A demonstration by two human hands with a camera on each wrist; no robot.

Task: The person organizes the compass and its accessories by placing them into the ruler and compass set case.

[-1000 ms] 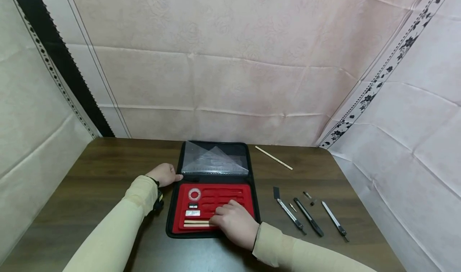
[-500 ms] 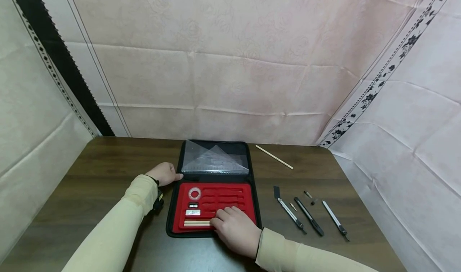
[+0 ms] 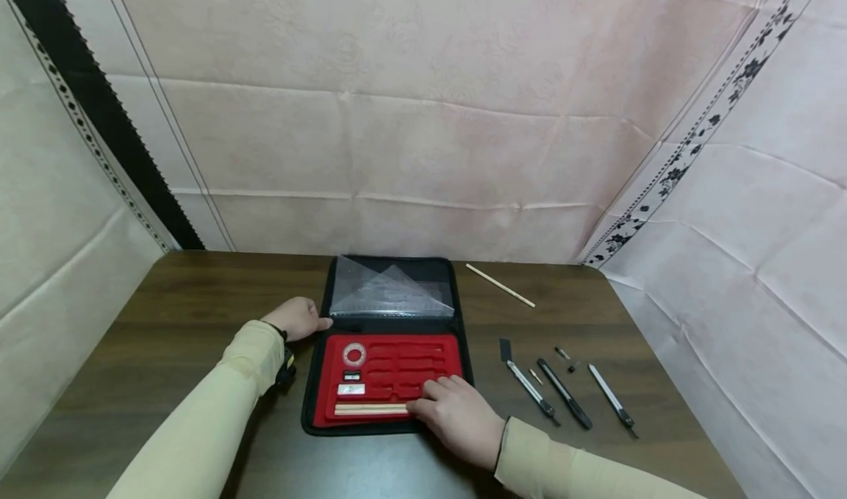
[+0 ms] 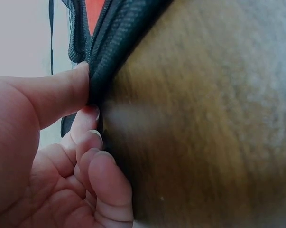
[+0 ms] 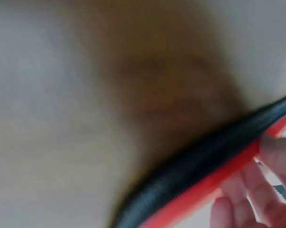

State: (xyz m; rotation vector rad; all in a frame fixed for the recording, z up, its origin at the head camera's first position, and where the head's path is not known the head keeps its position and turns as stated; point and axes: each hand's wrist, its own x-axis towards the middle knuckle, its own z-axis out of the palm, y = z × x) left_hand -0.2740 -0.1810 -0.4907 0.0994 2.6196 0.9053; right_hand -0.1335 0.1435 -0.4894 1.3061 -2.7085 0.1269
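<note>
A black zippered case (image 3: 309, 396) lies unfolded on the table, with a red moulded tray (image 3: 413, 347) in its near half. My left hand (image 3: 295, 319) pinches the case's left edge near the fold; the left wrist view shows thumb and forefinger on the black zipper edge (image 4: 102, 61). Two pale wooden sticks (image 3: 370, 409) lie side by side in the tray's front slot. Over their right end is my right hand (image 3: 459, 417), fingertips on the sticks and tray, hiding that end. In the right wrist view its thumb (image 5: 278, 154) and fingers stand apart at the red tray edge (image 5: 204, 190).
Clear set squares (image 3: 390, 297) sit in the far half. The tray holds a white ring (image 3: 354, 345) and a white block (image 3: 351, 389). To the right lie two compasses (image 3: 531, 390) (image 3: 612, 400), a black pen-like tool (image 3: 564, 392), small parts and another wooden stick (image 3: 499, 285).
The two sticks, spread apart a second ago, now lie together in the slot. My right hand has slid right along them, showing more of their length. The left hand stays at the case edge.
</note>
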